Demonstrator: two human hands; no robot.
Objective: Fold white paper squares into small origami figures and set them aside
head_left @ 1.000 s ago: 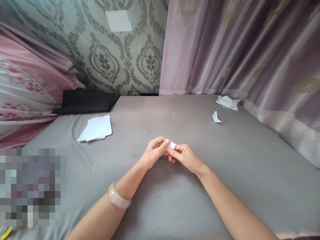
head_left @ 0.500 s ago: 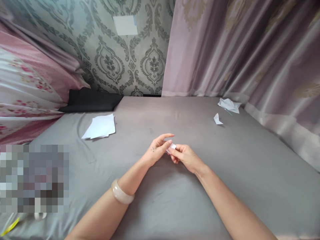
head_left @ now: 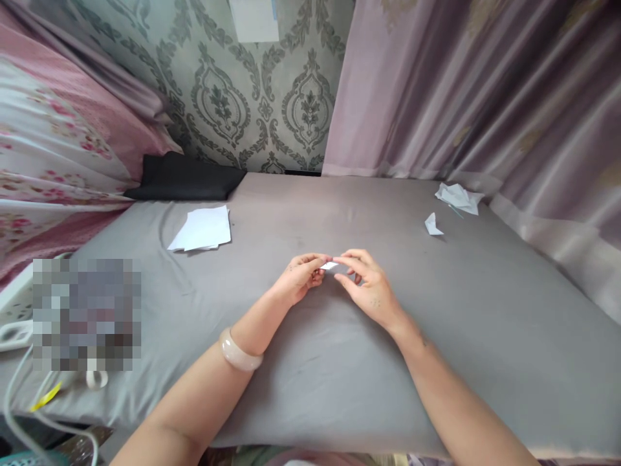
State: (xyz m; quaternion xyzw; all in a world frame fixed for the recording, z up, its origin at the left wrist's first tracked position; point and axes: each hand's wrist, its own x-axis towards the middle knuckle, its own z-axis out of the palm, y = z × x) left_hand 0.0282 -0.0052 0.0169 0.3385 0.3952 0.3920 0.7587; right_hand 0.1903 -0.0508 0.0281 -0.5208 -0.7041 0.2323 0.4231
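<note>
- While the left hand pinches a small folded white paper between thumb and fingers, the right hand has loosened its hold; half a second ago both thumbs pressed on the piece.
- Right hand now: fingers bent and spread, thumb apart from the paper, index fingertip at its right-hand tip; contact there cannot be told.
- Left index finger, stretched out past the paper half a second ago, now lies close by the thumb.
- Folded paper location: between the two hands, over the grey sheet; shows as a narrow sliver, against a broader face one second ago.
- View tipped lower than before: the near edge of the grey sheet, a white power strip and a white cable have come into sight.
- Markings: wall notice is cut off by the top of the frame, blue strip at its corner; any lettering is too small to read.
- Edges: far side meets damask wallpaper; right side borders the mauve curtain.
- Stack of white paper lies well apart from the left hand, beyond it; folded paper piece sits beyond the right hand, near a pile of folded papers.
</note>
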